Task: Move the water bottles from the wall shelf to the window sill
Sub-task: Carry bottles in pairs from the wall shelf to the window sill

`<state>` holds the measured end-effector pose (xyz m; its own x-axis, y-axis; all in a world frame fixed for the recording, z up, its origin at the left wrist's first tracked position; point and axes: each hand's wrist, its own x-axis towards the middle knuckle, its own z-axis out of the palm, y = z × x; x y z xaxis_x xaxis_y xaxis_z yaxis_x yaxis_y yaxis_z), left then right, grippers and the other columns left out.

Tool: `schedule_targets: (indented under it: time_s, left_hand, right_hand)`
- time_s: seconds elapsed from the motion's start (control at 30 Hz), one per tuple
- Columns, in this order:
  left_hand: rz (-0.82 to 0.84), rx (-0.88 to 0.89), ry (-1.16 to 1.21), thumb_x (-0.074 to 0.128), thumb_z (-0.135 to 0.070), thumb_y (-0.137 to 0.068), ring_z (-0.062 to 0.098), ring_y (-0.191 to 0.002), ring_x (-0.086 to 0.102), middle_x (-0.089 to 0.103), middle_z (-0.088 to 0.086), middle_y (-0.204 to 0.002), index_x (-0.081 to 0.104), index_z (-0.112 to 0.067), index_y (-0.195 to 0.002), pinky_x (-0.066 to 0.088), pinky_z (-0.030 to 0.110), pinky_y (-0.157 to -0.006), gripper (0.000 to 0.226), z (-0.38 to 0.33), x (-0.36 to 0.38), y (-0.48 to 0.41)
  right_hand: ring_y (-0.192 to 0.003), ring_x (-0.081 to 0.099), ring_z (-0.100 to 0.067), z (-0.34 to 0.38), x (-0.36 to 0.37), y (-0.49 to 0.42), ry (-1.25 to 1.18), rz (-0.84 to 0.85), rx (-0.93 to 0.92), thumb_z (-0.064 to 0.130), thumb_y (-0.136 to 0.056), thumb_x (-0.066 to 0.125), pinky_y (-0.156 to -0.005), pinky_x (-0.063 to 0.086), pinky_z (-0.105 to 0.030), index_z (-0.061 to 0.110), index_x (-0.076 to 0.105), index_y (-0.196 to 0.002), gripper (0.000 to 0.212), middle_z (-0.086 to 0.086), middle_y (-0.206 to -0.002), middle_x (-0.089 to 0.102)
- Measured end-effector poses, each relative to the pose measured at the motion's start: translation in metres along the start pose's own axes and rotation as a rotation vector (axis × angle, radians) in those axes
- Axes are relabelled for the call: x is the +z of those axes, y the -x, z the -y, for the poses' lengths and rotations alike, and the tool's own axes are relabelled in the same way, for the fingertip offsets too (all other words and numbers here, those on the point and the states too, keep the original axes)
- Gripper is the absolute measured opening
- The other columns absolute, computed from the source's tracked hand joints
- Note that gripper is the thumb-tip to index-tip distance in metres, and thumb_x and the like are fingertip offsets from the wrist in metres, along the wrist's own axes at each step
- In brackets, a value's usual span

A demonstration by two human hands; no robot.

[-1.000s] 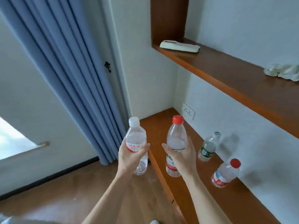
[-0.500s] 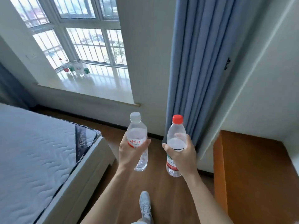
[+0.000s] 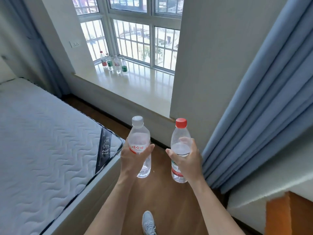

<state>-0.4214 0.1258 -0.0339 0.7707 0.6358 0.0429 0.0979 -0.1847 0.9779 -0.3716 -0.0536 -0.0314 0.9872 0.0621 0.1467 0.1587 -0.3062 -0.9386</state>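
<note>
My left hand [image 3: 131, 158] grips a clear water bottle with a white cap [image 3: 139, 138] and a red-lettered label, held upright in front of me. My right hand [image 3: 188, 160] grips a clear bottle with a red cap [image 3: 180, 138], also upright. Both are well short of the white window sill [image 3: 144, 89], which lies ahead beyond a strip of wooden floor. Several water bottles [image 3: 114, 64] stand in a group at the sill's far left corner by the barred window.
A bed with a quilted white mattress [image 3: 42, 141] fills the left side. A blue curtain [image 3: 264, 107] hangs on the right past a white wall pillar [image 3: 203, 73]. An orange wooden shelf corner [image 3: 288, 216] shows at bottom right. My shoe [image 3: 149, 223] is on the wooden floor.
The view has swung left from the wall shelf to the window, and the sill has come nearer. Both hands still hold their bottles the same way.
</note>
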Motion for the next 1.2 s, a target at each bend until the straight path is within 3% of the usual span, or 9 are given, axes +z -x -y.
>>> schedule_targets:
  time_s: [0.1,0.23,0.37,0.53,0.87,1.0,1.2]
  left_hand:
    - [0.012,0.013,-0.024,0.088,-0.051,-0.059,0.016,-0.095,0.067,0.066,-0.005,-0.099,0.057,-0.021,-0.117,0.058,0.033,-0.080,0.073,0.000,0.002,-0.058]
    - [-0.013,0.049,-0.043,0.078,-0.066,-0.052,0.015,-0.096,0.066,0.066,-0.004,-0.102,0.055,-0.021,-0.119,0.056,0.028,-0.078,0.084,-0.002,-0.002,-0.130]
    - [-0.052,0.048,-0.052,0.088,-0.036,-0.067,0.008,-0.093,0.063,0.061,-0.011,-0.099,0.051,-0.025,-0.116,0.049,0.008,-0.071,0.063,-0.007,-0.009,-0.184]
    - [-0.097,0.043,-0.028,0.087,-0.024,-0.071,0.011,-0.093,0.065,0.065,-0.002,-0.101,0.055,-0.016,-0.120,0.052,0.009,-0.067,0.060,-0.003,-0.015,-0.235]
    - [-0.250,0.043,-0.095,0.085,-0.023,-0.073,0.003,-0.089,0.061,0.055,-0.019,-0.098,0.047,-0.027,-0.118,0.045,-0.001,-0.066,0.058,0.009,0.003,-0.364]
    - [-0.334,0.026,-0.103,0.084,-0.025,-0.074,0.003,-0.088,0.061,0.053,-0.023,-0.097,0.045,-0.029,-0.118,0.043,-0.003,-0.065,0.059,0.004,0.019,-0.436]
    - [-0.443,-0.022,-0.089,0.085,-0.029,-0.073,0.003,-0.092,0.062,0.056,-0.021,-0.100,0.046,-0.032,-0.119,0.045,-0.001,-0.065,0.060,-0.004,0.037,-0.534]
  right_hand:
    - [-0.089,0.064,-0.005,0.010,0.036,-0.052,0.029,0.012,-0.010,0.059,-0.058,0.077,-0.073,0.056,-0.028,0.029,0.056,-0.108,0.063,0.013,-0.098,0.065]
    - [-0.086,0.062,0.002,0.022,0.081,-0.113,0.046,0.039,-0.028,0.047,-0.062,0.087,-0.070,0.053,-0.020,0.027,0.057,-0.108,0.058,0.022,-0.095,0.062]
    - [-0.086,0.059,0.006,0.029,0.120,-0.158,0.046,0.075,-0.035,0.037,-0.065,0.090,-0.064,0.043,-0.001,0.024,0.058,-0.110,0.057,0.016,-0.097,0.062]
    - [-0.091,0.059,0.010,0.031,0.163,-0.203,0.000,0.150,-0.035,0.036,-0.065,0.091,-0.068,0.046,-0.009,0.025,0.058,-0.109,0.056,0.022,-0.097,0.060]
    - [-0.091,0.058,0.014,0.028,0.249,-0.343,-0.037,0.290,-0.090,0.040,-0.068,0.088,-0.071,0.048,-0.015,0.027,0.054,-0.109,0.055,0.022,-0.096,0.061]
    - [-0.089,0.063,0.003,0.034,0.288,-0.424,-0.054,0.361,-0.142,0.040,-0.069,0.088,-0.074,0.053,-0.021,0.025,0.054,-0.111,0.056,0.018,-0.097,0.062]
    - [-0.090,0.060,0.008,0.043,0.336,-0.532,-0.081,0.484,-0.181,0.038,-0.069,0.088,-0.070,0.047,-0.012,0.028,0.054,-0.110,0.054,0.018,-0.098,0.062]
